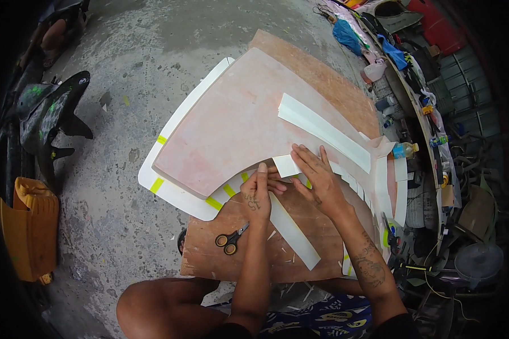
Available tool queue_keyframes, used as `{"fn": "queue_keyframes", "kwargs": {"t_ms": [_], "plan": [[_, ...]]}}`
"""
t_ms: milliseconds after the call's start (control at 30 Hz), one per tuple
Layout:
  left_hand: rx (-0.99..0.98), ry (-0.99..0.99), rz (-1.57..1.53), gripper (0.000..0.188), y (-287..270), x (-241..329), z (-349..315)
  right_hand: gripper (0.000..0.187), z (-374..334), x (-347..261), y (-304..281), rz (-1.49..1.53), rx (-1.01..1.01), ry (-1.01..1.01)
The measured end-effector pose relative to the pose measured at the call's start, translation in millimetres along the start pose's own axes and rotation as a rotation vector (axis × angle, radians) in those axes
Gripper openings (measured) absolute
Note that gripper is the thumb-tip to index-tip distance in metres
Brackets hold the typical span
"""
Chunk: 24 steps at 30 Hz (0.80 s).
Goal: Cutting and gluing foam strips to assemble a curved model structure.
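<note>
A large pale pink curved panel [220, 130] lies over a white sheet [147, 175] held along its edge with yellow tape tabs. At the panel's inner curve, a short white card piece [286, 165] bends over the rim. My left hand [257, 195] is at its left end, thumb up beside the rim and fingers reaching to the card's lower edge, partly hidden. Flat across the right end of the card rests my right hand [318, 178], fingers spread. A long white strip [293, 231] lies below my hands, with black-handled scissors [229, 240] to its left.
Brown boards [328, 73] lie beneath the panel on the concrete floor. A folded white strip [322, 130] rests on the panel. A bottle [404, 150] and cluttered shelving stand at the right. At the left are a yellow container [37, 226] and a black moulded part [54, 113].
</note>
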<state>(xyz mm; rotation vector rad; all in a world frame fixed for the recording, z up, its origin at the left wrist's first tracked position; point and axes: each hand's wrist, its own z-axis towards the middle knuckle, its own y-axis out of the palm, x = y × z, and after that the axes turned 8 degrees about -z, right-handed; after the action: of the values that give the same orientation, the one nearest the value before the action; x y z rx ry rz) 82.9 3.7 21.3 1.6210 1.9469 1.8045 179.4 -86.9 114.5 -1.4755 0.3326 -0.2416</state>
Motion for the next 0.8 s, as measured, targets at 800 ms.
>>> {"fn": "queue_keyframes", "kwargs": {"t_ms": [800], "plan": [[-0.023, -0.017, -0.143, 0.030, 12, 5, -2, 0.059, 4, -2, 5, -0.081, 0.086, -0.031]]}}
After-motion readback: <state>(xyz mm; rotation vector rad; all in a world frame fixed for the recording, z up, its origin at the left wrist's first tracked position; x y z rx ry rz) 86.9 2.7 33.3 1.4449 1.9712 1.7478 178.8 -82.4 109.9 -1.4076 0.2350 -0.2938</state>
